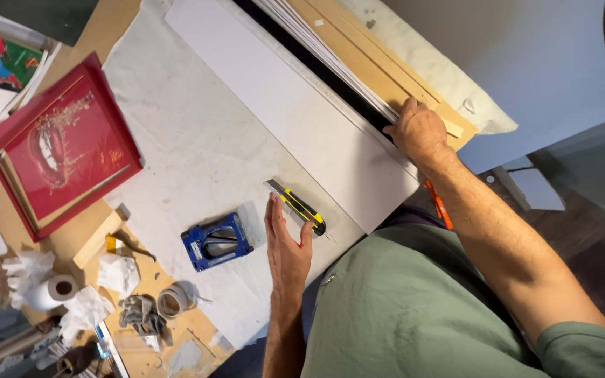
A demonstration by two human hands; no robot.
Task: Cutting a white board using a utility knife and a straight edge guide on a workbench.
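Left hand [285, 241], fingers open flat, reaching utility knife [298, 206] at one o'clock; right hand [418, 129] fingers curled, pinning stacked boards [358, 52] steady.

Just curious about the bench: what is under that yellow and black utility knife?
The utility knife lies on a pale cloth beside the white board. The left hand is next to it. Whatever lies beneath the cloth is hidden.

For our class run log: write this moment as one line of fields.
left hand: open, beside utility knife | right hand: pressing stacked boards | white sheet: flat on table | blue tool: left of left hand
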